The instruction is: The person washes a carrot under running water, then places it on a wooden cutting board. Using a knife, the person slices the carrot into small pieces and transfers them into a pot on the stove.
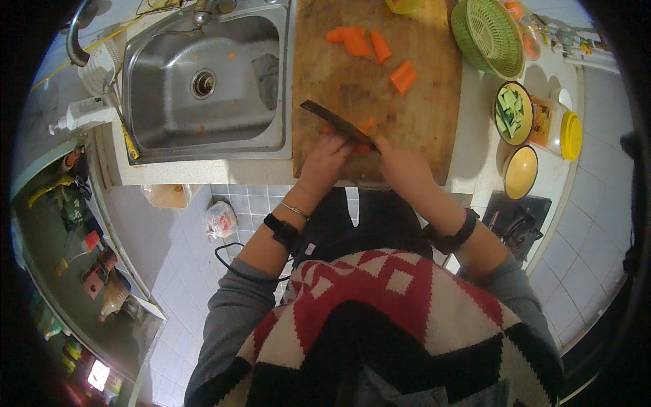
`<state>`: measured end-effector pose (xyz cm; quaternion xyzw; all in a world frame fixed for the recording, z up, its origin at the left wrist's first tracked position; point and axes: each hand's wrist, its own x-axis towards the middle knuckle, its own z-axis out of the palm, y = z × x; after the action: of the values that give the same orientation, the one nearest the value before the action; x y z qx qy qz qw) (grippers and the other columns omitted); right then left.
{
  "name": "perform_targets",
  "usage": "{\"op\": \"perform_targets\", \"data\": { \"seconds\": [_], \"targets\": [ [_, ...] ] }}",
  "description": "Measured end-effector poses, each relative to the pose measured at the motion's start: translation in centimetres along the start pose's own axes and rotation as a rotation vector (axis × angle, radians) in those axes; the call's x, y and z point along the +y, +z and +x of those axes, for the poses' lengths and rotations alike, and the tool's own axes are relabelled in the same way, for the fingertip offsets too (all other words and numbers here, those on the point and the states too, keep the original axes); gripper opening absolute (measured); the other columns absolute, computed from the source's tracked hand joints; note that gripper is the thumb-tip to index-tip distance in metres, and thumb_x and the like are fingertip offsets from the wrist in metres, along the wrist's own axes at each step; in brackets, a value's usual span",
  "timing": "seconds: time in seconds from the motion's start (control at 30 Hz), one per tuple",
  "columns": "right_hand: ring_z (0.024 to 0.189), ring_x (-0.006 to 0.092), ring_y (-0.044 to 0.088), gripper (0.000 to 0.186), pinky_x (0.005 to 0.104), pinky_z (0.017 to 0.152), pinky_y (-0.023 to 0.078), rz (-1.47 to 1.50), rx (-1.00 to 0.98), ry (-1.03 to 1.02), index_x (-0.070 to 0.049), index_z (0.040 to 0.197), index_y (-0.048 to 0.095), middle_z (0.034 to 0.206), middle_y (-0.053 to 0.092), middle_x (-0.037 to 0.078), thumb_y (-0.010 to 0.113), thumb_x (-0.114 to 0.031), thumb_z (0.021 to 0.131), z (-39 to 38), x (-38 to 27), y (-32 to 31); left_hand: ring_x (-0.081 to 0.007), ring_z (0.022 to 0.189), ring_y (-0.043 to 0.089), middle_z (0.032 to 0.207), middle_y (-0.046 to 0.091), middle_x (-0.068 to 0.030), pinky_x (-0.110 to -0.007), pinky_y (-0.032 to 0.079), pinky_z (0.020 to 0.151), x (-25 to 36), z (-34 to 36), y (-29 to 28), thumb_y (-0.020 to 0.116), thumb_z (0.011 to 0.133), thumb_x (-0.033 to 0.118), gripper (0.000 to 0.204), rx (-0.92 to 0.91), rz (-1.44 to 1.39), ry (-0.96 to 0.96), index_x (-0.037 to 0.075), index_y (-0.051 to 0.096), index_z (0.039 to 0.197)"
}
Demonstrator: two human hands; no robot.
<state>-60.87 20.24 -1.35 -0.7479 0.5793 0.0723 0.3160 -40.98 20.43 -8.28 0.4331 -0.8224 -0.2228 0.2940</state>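
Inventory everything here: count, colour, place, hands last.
Kitchen knife: 1, dark, over the board
Carrot pieces: several, orange, on board
Cutting board: 1, brown, centre
Sink: 1, silver, left of board
Faucet: 1, silver, behind sink
Slotted basket: 1, green, far right
Bowls: 2, yellowish, right
Cucumber-like pieces: several, green, farther bowl
Lidded jar: 1, yellow-topped, right
Bottle: 1, white, left
Bag: 1, whitish, floor
Shelf items: many, mixed, left
Left hand: 1, bare, beside knife
Right hand: 1, bare, holding knife

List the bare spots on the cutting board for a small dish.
On the cutting board, one bare patch lies below the loose carrot chunks and above the knife; another runs between the lowest loose chunk and the board's right edge. It is crowded near the front edge, where the left hand, right hand and knife gather.
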Motion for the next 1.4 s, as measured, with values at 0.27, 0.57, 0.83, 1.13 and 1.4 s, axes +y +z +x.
{"op": "perform_targets", "data": {
  "seconds": [0.27, 0.57, 0.83, 1.13, 1.4],
  "targets": [
    [0.075, 0.0388, 0.064, 0.024, 0.0503, 0.064, 0.051, -0.006, -0.019, 0.011, -0.010, 0.110, 0.051, 0.082, 0.065, 0.018, 0.052, -0.014, 0.086, -2.0, 0.4, -1.1, -0.0330, 0.101, 0.059, 0.105, 0.062, -0.0109, -0.040, 0.050, 0.087, -0.3, -0.4, 0.6, 0.069, 0.077, 0.011, 0.023, -0.016, 0.023, -0.022, 0.006, 0.065, 0.099],
    [0.075, 0.0379, 0.066, 0.025, 0.0488, 0.062, 0.052, 0.009, -0.035, 0.035, -0.007, 0.110, 0.049, 0.081, 0.066, 0.019, 0.052, -0.012, 0.086, 0.0, -0.8, 0.3, -0.0328, 0.101, 0.059, 0.105, 0.063, -0.0107, -0.040, 0.049, 0.090, 0.1, 0.1, 0.1, 0.070, 0.074, 0.010, 0.024, 0.009, 0.036, -0.012, 0.006, 0.066, 0.097],
    [0.075, 0.0407, 0.064, 0.027, 0.0515, 0.066, 0.050, 0.055, 0.069, -0.033, -0.007, 0.111, 0.048, 0.082, 0.065, 0.022, 0.054, -0.014, 0.086, -1.4, 0.3, -0.5, -0.0330, 0.103, 0.058, 0.106, 0.063, -0.0094, -0.040, 0.048, 0.092, 0.3, 0.2, 0.0, 0.070, 0.073, 0.009, 0.025, 0.006, 0.015, -0.020, 0.007, 0.067, 0.098],
    [0.077, 0.0388, 0.065, 0.027, 0.0503, 0.064, 0.051, 0.033, -0.064, -0.001, -0.005, 0.111, 0.048, 0.081, 0.066, 0.021, 0.053, -0.010, 0.085, -0.7, -0.4, -1.6, -0.0315, 0.106, 0.058, 0.108, 0.062, -0.0092, -0.039, 0.048, 0.093, 0.3, 0.1, 0.1, 0.070, 0.073, 0.008, 0.029, 0.020, 0.021, -0.020, 0.008, 0.066, 0.101],
    [0.077, 0.0407, 0.064, 0.033, 0.0516, 0.068, 0.050, 0.141, 0.018, 0.002, -0.005, 0.116, 0.047, 0.082, 0.066, 0.021, 0.055, -0.010, 0.084, 1.2, -0.1, -0.7, -0.0312, 0.105, 0.057, 0.109, 0.062, -0.0099, -0.040, 0.048, 0.092, 0.2, 0.0, 0.3, 0.068, 0.075, 0.008, 0.027, -0.027, -0.042, -0.059, 0.007, 0.065, 0.101]
  ]
}}
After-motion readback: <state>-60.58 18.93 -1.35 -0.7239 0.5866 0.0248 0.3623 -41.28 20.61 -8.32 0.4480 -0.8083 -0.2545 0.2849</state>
